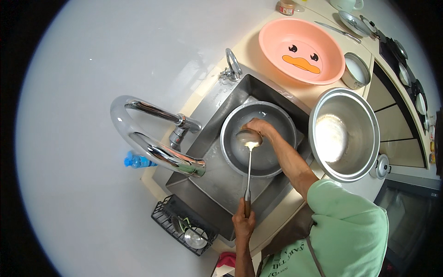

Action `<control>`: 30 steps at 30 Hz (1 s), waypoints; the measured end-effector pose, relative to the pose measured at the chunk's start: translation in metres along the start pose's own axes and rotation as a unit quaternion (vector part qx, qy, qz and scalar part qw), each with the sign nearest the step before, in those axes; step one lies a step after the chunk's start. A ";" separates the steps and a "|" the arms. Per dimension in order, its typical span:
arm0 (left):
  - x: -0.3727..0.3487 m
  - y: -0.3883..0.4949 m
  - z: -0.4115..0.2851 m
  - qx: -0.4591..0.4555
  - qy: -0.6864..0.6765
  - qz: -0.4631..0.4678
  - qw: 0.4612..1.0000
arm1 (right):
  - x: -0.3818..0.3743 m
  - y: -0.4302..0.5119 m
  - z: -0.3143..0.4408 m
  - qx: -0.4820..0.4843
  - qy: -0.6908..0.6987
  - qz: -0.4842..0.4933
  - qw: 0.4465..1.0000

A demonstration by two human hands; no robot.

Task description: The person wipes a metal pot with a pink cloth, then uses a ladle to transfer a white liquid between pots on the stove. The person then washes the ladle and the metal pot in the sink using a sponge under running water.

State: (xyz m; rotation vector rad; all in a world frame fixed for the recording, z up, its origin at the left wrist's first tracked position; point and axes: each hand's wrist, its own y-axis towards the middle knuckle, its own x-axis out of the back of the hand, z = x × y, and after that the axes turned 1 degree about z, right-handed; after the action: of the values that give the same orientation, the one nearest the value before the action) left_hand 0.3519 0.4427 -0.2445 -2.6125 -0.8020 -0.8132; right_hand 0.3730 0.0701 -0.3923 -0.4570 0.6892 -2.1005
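Observation:
My left hand (244,223) grips the dark handle of a metal ladle (250,166) over the near edge of the sink. Its bowl is over a grey metal basin (225,149), which stands in the stainless-steel sink (207,183) with cloudy water in it. Behind the ladle's bowl is my right hand (258,124), reaching into the basin. The bowl hides some of its fingers, so I cannot tell whether they hold anything.
A large chrome faucet (155,145) arches over the sink; a smaller tap (233,65) stands behind. Right of the sink are a wide metal bowl (360,138), a pink duck-face basin (301,38), a round tin (356,71) and a knife (339,31). A black rack (183,221) hangs left.

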 end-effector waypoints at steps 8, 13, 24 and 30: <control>0.022 0.012 -0.020 -0.003 0.130 -0.018 0.991 | -0.015 -0.050 0.071 0.083 -0.039 -0.120 0.989; 0.025 0.018 -0.029 -0.019 0.165 -0.012 0.986 | -0.004 -0.048 0.072 0.051 0.112 -0.105 0.987; 0.006 0.014 -0.017 0.027 0.197 -0.025 0.980 | -0.078 -0.101 0.077 0.161 -0.281 -0.238 0.916; 0.003 0.025 -0.032 -0.005 0.212 -0.027 0.977 | -0.099 -0.106 0.045 0.273 -0.404 -0.371 0.790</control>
State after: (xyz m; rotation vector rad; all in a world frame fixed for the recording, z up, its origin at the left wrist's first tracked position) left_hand 0.3551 0.4102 -0.2200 -2.3036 -0.7437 -1.3318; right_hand 0.3876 0.1888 -0.2983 -1.3217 -0.7104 -2.3210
